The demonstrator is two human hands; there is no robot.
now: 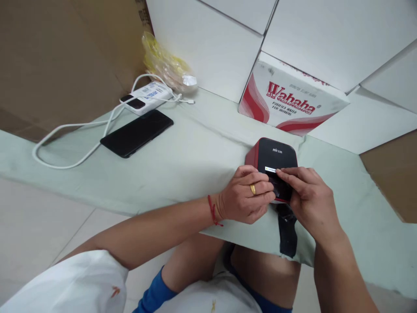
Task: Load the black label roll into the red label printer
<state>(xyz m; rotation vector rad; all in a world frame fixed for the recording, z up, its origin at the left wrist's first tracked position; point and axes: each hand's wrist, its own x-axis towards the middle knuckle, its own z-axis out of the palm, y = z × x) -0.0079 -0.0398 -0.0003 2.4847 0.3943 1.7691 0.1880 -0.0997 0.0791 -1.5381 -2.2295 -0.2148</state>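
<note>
Right of centre, a red-and-black device (276,156) is touched by the curled left hand (249,194) and right hand (311,202); whether gripped cannot be told.

Left hand (246,195), bare, fingers (261,188) curled inward, back uppermost; left forearm (156,230) slanting in from the lower left. Right hand (314,202), bare, index finger (288,177) extended toward the left hand; right forearm (340,274) angled up from the lower right.

Smooth plastic device (276,159), matt cloth (198,152)
</note>
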